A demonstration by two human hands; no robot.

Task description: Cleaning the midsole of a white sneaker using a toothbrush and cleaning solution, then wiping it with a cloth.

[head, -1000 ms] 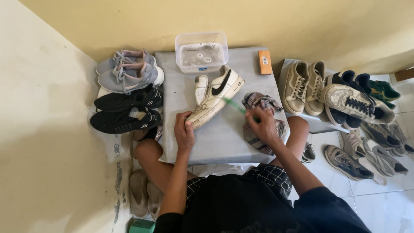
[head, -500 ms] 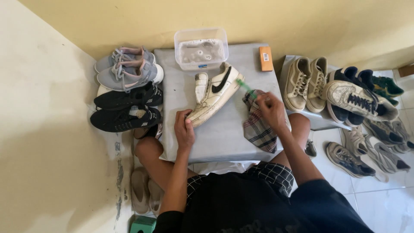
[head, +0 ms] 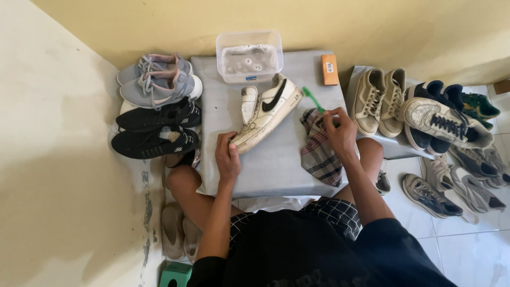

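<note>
Two hands work over a grey table (head: pixel 276 170). Left hand (head: pixel 227 155) is curled around the toe of a white shoe (head: pixel 265 114), fingers wrapped on the sole edge, thumb on top. That shoe lies tilted on its side near the table's middle, heel toward a clear tub (head: pixel 249 56) at the far edge, and a loose white insole (head: pixel 248 103) lies just beside it on the left. Right hand (head: pixel 340 130) is closed around a green brush (head: pixel 313 99), whose head points up and left, held above the table just to the right of the shoe's heel and not touching it. Under that hand lies a plaid cloth (head: pixel 319 154), draped to the table's near edge. An orange block (head: pixel 329 69) sits at the far right corner. Grey sneakers (head: pixel 156 79) and black sneakers (head: pixel 156 130) are stacked left of the table; beige sneakers (head: pixel 380 98) and more pairs crowd the right.
</note>
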